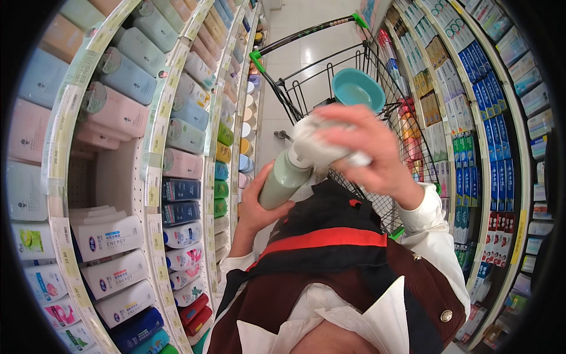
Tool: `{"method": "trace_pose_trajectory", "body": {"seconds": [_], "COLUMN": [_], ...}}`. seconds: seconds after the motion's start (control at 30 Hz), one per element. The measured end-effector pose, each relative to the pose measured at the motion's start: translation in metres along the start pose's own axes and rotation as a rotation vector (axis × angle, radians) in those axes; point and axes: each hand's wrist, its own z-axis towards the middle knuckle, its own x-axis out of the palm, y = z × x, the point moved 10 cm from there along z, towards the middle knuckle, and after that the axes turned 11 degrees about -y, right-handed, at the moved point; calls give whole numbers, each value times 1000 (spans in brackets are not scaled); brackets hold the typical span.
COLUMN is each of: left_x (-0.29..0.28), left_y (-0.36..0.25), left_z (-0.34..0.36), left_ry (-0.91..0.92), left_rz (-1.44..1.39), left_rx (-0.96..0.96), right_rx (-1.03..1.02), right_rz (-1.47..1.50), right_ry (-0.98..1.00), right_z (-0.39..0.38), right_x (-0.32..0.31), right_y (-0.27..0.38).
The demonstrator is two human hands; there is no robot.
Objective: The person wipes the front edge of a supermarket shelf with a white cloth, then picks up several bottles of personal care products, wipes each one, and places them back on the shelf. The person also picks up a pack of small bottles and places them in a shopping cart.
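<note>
My left hand (pixel 257 205) is wrapped round the lower body of a pale green pump-style bottle (pixel 282 184), which it holds tilted in front of my chest. My right hand (pixel 377 150) is closed on a crumpled white cloth (pixel 315 141), and the cloth lies against the bottle's top. Motion smears the cloth and the right fingers. Because the cloth covers the bottle's cap, its shape cannot be made out.
Beyond my hands stands a black wire shopping cart (pixel 321 26) with green corners, a teal plastic basin (pixel 359 88) in it. Shelves of bottles (pixel 127 76) rise close on my left. On the right, shelves hold boxed goods (pixel 498 141).
</note>
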Motion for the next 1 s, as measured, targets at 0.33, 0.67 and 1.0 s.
{"method": "trace_pose_trajectory", "body": {"seconds": [0.33, 0.67, 1.0], "left_x": [-15, -86, -147], "left_y": [31, 8, -16], "left_z": [-24, -47, -52], "left_ry": [-45, -503, -649], "left_rz": [-52, -624, -574], "left_rx": [-173, -195, -98], "right_rx": [742, 806, 466], "right_rz": [613, 681, 755], "right_ry": [325, 731, 1003], "right_z": [-19, -66, -16], "right_x": [89, 192, 293], "right_y": [-60, -36, 18]}}
